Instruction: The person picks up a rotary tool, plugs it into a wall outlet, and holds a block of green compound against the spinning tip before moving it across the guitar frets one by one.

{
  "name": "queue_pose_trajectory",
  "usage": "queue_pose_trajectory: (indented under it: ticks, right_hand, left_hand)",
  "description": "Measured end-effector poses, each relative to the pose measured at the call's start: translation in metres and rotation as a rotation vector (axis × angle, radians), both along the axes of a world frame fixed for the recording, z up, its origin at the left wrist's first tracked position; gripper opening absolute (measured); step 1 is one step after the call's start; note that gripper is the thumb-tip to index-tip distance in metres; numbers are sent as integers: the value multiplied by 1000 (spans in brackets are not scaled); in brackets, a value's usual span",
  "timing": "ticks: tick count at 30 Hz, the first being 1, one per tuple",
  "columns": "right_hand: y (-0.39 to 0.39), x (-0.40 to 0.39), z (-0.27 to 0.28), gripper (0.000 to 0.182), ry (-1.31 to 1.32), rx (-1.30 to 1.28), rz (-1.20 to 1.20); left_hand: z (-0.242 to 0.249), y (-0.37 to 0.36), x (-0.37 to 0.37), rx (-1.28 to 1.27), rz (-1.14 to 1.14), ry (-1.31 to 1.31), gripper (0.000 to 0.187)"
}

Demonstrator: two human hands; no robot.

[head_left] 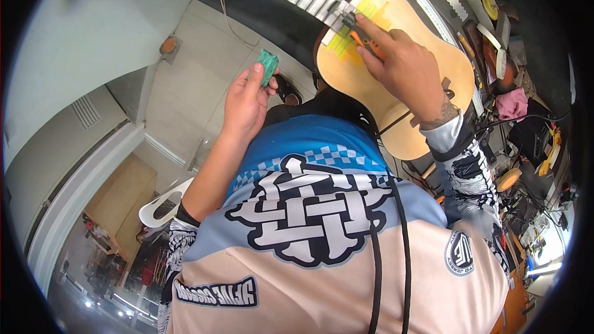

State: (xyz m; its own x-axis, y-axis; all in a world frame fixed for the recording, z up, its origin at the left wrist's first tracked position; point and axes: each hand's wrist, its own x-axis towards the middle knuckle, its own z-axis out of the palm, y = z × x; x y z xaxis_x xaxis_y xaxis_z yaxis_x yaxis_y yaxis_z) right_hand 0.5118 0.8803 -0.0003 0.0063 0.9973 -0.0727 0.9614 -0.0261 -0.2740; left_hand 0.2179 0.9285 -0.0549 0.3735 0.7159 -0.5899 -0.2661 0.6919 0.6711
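An unfinished guitar body (396, 80) lies on the lap, yellow tape (356, 31) already laid across it. The right hand (405, 65) pinches an orange-handled tool (362, 36) against the tape; the left hand (247, 102) grips a green block (268, 66), unused.

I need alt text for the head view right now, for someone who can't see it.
Looking down the wearer's own printed jersey, the right hand presses a small orange-handled tool against yellow tape on a pale wooden guitar body. The left hand holds a small green block up over the tiled floor. A cluttered workbench runs along the right.
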Motion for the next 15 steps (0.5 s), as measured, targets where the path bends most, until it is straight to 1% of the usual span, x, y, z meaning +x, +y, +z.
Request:
queue_pose_trajectory:
  ticks: [6,9,12,15]
  right_hand:
    - [9,12,-2,52,-21,12,-46]
    - [11,13,4,53,-17,28,-107]
    - [9,14,14,53,16,18,-157]
    - [-4,16,27,49,99,77,-173]
  left_hand:
    - [-2,1,-2,4,-7,13,34]
    - [-1,3,0,3,-17,16,33]
    - [0,4,0,-6,-34,-1,33]
    - [2,6,-6,3,-74,-44,31]
